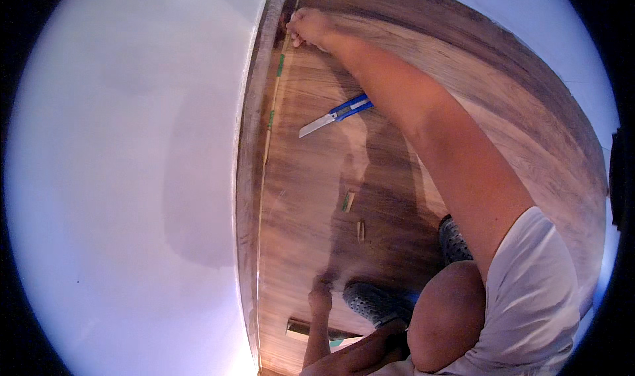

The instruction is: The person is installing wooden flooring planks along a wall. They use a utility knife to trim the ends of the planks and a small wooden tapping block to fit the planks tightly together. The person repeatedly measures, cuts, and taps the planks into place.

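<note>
My right hand reaches to the far end of the floor by the wall. Its fingers are bent and pinched together at a thin pale strip with green patches, which runs along the wall's foot; what lies between the fingertips is hidden. Low in the picture, my left hand is in shadow near the floor, its fingers curled; I cannot make out anything in them. A blue utility knife, blade out, lies on the wood-look floor, its handle end hidden behind my right forearm.
A small piece with green on it and a small pale piece lie on the floor. A dark-topped flat piece lies beside my left forearm. The white wall borders the left. My grey perforated shoe is near the left hand.
</note>
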Demonstrator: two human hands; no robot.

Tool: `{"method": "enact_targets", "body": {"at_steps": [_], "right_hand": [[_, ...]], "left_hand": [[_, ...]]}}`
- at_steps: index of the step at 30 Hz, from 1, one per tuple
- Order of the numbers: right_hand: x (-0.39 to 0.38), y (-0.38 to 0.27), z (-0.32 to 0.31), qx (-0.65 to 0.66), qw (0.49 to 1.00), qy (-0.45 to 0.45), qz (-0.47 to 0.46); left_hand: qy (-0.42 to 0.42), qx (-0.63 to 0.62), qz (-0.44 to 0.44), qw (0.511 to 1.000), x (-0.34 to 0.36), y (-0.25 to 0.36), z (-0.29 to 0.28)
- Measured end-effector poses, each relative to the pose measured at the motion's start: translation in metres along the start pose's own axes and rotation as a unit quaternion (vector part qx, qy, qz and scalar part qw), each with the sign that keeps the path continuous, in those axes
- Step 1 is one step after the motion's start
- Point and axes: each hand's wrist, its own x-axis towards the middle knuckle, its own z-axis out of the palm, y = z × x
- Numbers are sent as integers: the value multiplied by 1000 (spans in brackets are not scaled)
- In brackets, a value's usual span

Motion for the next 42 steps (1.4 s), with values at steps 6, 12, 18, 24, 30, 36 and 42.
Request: {"method": "enact_targets", "body": {"at_steps": [6, 12, 18, 24, 30, 36, 42], "right_hand": [[-18, -2, -16, -82, 996, 12, -31], [-44, -8, -32, -46, 997, 40, -41], [-40, -44, -221, -16, 999, -2, -44], [-150, -57, -321, -35, 994, 98, -14], [-285, -57, -287, 122, 989, -2, 80], [-346, -55, -222, 141, 967, -201, 75], [-355, -72, -187, 101, 957, -269, 44]], "left_hand": [[-25, -84, -73, 993, 2, 29, -21], [64, -109, -14, 992, -13, 26, -15], [69, -195, -33, 978, -14, 39, -14], [-33, -193, -53, 979, 2, 13, -19], [80, -218, 20, 973, 59, 66, -78], [-38, -515, 99, 850, 97, 208, -163], [-197, -582, 145, 775, 62, 268, -164]]}}
